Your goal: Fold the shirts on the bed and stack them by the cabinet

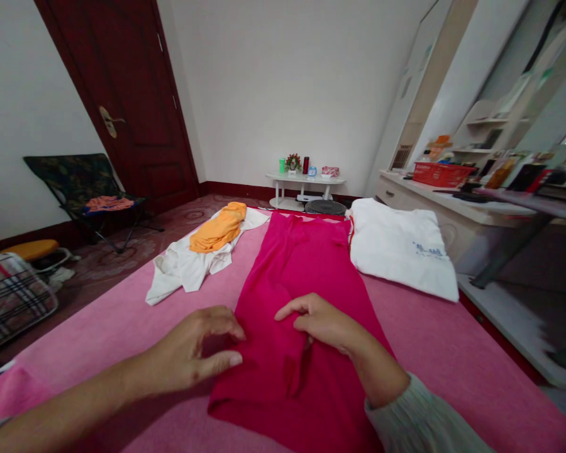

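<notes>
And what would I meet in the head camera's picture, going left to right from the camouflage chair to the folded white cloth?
Camouflage chair, orange cloth, magenta garment, folded white cloth with blue markings.

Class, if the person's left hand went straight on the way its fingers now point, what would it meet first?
Most likely the magenta garment: its left edge lies right by the left hand, though whether they already touch is hard to tell. Roughly farther along is the right hand.
</notes>
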Tool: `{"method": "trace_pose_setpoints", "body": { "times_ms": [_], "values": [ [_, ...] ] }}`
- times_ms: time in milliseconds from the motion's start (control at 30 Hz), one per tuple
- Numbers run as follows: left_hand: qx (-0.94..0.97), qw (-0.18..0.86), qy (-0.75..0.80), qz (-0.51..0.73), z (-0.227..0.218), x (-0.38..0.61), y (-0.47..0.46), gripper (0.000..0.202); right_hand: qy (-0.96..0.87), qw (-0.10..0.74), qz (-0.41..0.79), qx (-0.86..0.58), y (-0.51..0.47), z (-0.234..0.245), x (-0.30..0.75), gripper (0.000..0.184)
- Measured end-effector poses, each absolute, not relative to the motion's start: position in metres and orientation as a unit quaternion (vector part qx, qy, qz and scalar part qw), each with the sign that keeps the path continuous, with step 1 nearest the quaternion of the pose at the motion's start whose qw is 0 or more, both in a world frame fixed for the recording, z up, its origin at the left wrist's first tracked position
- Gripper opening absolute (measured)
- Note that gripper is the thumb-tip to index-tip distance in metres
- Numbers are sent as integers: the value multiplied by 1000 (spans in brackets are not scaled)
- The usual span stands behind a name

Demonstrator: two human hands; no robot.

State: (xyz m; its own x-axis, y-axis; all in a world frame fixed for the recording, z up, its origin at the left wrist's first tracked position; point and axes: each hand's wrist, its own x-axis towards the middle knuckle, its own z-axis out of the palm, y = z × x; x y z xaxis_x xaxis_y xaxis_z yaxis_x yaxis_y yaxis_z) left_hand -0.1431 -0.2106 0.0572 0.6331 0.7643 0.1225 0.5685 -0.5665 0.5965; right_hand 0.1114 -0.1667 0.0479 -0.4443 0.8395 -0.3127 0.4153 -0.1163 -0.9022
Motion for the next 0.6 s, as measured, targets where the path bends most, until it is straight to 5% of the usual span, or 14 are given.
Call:
{"method": "trace_pose_setpoints", "body": {
  "times_ms": [133,233,400,600],
  "values": [
    [886,213,385,144,61,-142,-235,33,-757,156,481,-414,-166,52,129,58],
    [896,180,385,132,58,-138,-246,21,-826,141,390,-381,-170,54,136,69],
    [875,258,384,146,57,-139,-250,12,-871,158,289,-365,-169,44,135,71],
    [811,374,395,217,76,-154,-245,9,-865,206,222,-399,-163,52,132,33]
  ]
}}
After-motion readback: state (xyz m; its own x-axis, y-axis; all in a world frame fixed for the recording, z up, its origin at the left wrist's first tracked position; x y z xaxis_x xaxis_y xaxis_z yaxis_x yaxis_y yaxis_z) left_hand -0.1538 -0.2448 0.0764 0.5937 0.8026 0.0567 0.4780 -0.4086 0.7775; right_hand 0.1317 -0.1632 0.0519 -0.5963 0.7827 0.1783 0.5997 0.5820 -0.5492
